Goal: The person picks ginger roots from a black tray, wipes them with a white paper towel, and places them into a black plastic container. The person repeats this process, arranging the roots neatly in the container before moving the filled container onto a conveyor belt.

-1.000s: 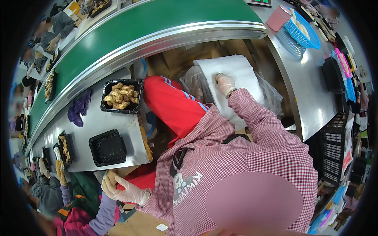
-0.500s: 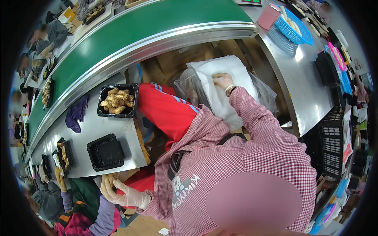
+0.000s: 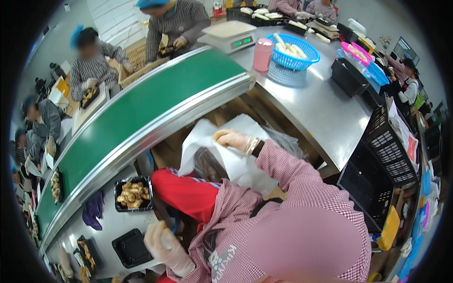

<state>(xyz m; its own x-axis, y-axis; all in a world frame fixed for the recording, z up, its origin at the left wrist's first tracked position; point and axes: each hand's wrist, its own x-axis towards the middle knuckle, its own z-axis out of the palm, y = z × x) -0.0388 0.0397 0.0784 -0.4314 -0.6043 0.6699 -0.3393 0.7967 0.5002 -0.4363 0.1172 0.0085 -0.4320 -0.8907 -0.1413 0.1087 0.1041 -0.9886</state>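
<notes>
My right hand (image 3: 236, 140), in a thin clear glove, is closed on a thin white sheet (image 3: 200, 137) and bunches it up. The sheet drapes over a clear plastic bag (image 3: 210, 162) between the belt and my lap. My left hand (image 3: 167, 249), gloved too, hovers by the near edge of the steel table, its fingers loosely curled and apart with nothing visible in them. Beside it lies an empty black plastic tray (image 3: 132, 248). Farther up, another black tray (image 3: 133, 206) holds knobbly tan roots (image 3: 134, 193).
A green conveyor belt (image 3: 155, 96) crosses ahead, with co-workers beyond it. A purple cloth (image 3: 93, 211) lies on the left table. On the right steel table stand a scale (image 3: 230, 35), a pink canister (image 3: 263, 54) and a blue basket (image 3: 302, 61) of pale roots. Black crates (image 3: 391, 146) are at my right.
My right hand has pulled the white sheet up and leftward, crumpling it. My left hand has risen from below the table edge to beside the empty tray. The view has tilted up, showing more co-workers.
</notes>
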